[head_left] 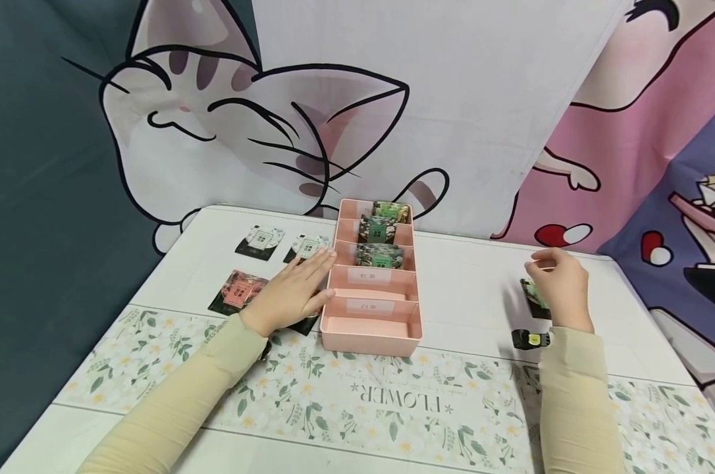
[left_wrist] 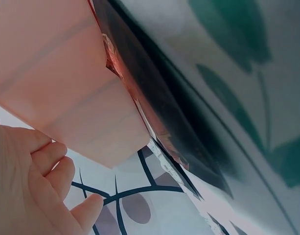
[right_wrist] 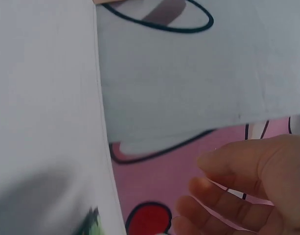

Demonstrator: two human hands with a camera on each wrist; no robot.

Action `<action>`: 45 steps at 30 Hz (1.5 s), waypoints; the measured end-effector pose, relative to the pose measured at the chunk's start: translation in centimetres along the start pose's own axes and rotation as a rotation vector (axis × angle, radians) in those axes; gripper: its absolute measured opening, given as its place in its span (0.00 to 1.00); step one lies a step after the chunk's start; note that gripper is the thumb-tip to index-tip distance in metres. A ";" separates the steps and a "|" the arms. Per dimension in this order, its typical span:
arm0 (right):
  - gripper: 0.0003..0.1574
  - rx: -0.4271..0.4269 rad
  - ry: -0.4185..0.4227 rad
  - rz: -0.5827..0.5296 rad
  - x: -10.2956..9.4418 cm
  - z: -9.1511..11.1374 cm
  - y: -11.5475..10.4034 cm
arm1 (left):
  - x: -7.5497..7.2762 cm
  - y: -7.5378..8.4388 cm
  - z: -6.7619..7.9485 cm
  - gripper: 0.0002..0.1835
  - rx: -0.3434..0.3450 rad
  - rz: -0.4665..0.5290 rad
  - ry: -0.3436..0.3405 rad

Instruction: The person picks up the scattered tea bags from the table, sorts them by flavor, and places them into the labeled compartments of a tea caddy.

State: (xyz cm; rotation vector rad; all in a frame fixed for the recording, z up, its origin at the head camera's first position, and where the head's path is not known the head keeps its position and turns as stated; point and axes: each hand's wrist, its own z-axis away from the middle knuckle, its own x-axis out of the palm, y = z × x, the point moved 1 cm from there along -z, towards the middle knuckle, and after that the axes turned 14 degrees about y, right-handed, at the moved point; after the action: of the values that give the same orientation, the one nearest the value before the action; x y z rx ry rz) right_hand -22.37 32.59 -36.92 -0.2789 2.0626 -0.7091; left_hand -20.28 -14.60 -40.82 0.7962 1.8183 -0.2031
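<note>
A pink divided box [head_left: 372,345] stands mid-table. Its three far compartments hold green-patterned tea sachets [head_left: 378,230]; the two near ones, with white labels, hold nothing. My left hand [head_left: 292,289] lies with straight fingers at the box's left edge; in the left wrist view its fingertips are by the pink wall. Beneath that hand a dark sachet [head_left: 303,326] is partly hidden. My right hand [head_left: 561,283] hovers with bent, loose fingers over a green and black sachet [head_left: 535,299], partly covering it. The right wrist view shows nothing between the thumb and fingers.
Left of the box lie two white and black sachets [head_left: 259,241] and a red and black sachet [head_left: 237,291]. A flower-print strip [head_left: 393,408] crosses the near table. Cartoon-printed cloth [head_left: 482,131] hangs behind the table. A black device [head_left: 529,339] is beside the right wrist.
</note>
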 end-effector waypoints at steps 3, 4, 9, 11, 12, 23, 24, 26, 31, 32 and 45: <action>0.20 0.015 -0.004 0.016 -0.3 -0.1 1.0 | 0.0 0.0 0.0 0.38 -0.002 0.001 -0.001; 0.20 0.020 -0.008 0.021 -0.4 -0.1 1.4 | 0.0 0.0 0.0 0.38 -0.002 0.001 -0.001; 0.22 0.034 -0.047 0.052 -0.6 -0.4 3.2 | 0.0 0.0 0.0 0.38 0.000 0.001 0.002; 0.23 0.036 -0.069 0.063 -0.7 -0.5 3.8 | 0.0 0.0 0.0 0.39 -0.004 0.002 -0.002; 0.23 0.037 -0.084 0.068 -0.8 -0.6 4.1 | 0.0 0.0 0.0 0.39 -0.005 0.002 -0.004; 0.31 0.105 -0.241 0.207 -1.1 -1.5 6.5 | -0.1 -0.1 0.0 0.38 0.001 -0.010 0.002; 0.32 0.113 -0.261 0.219 -1.1 -1.5 6.6 | -0.1 -0.1 0.0 0.38 0.003 -0.009 0.002; 0.34 0.117 -0.307 0.241 -1.2 -1.5 7.0 | -0.1 -0.1 -0.1 0.38 0.006 -0.012 0.001; 0.40 0.111 -0.408 0.256 -1.4 -1.4 7.8 | -0.1 -0.1 -0.1 0.38 0.007 -0.008 -0.003; 0.41 0.109 -0.423 0.255 -1.4 -1.5 7.8 | -0.1 -0.1 -0.1 0.38 0.005 -0.007 -0.003; 0.43 0.088 -0.463 0.241 -1.3 -1.7 8.4 | -0.1 0.0 -0.1 0.38 0.002 -0.005 -0.005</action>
State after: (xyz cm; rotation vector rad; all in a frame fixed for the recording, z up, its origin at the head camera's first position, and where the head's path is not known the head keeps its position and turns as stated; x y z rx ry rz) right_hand -22.45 40.65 -40.14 -0.1247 1.5871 -0.5267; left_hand -20.35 -14.58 -40.70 0.7912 1.8157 -0.2100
